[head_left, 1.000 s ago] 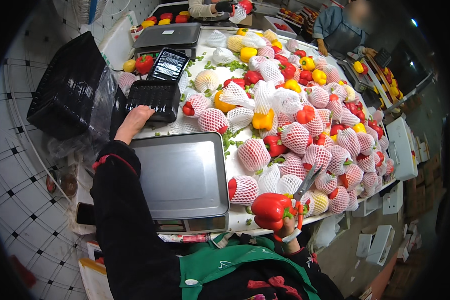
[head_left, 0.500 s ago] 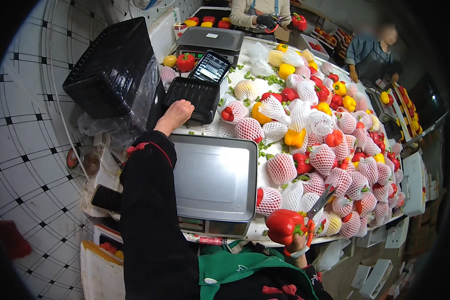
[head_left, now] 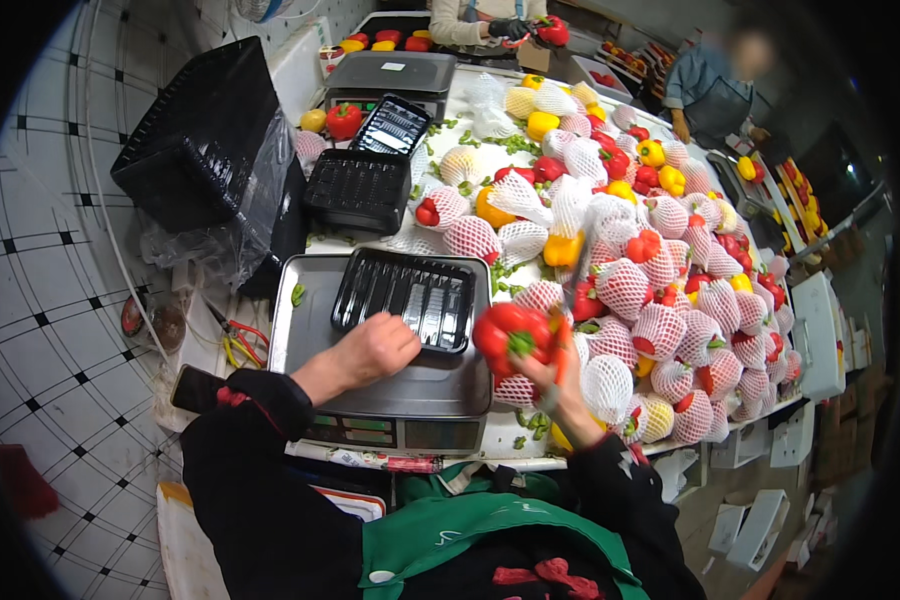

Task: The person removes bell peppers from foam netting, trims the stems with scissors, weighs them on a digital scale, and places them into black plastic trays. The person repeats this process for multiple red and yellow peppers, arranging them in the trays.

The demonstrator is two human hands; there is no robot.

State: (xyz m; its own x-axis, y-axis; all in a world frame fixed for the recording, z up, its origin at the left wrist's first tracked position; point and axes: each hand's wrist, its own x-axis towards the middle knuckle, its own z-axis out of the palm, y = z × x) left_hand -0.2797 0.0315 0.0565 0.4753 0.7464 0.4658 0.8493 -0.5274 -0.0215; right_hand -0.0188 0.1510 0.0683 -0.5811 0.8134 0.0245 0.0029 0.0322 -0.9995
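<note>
On the steel pan of the near scale lies a black plastic tray. My left hand, its fingers curled, grips the tray's near edge. In my right hand are a red bell pepper, its green stem facing me, and orange-handled scissors. The blades point away, over the peppers, and are blurred. To the right spreads a heap of red and yellow bell peppers, many in white foam nets.
More black trays lie beyond the scale, before a second scale. A tall stack of black trays stands at left, above pliers and a phone. Two people work beyond; one holds a red pepper.
My left hand has come back from the far trays, and a black tray now lies on the scale. My right hand has lifted the pepper and scissors up and leftward.
</note>
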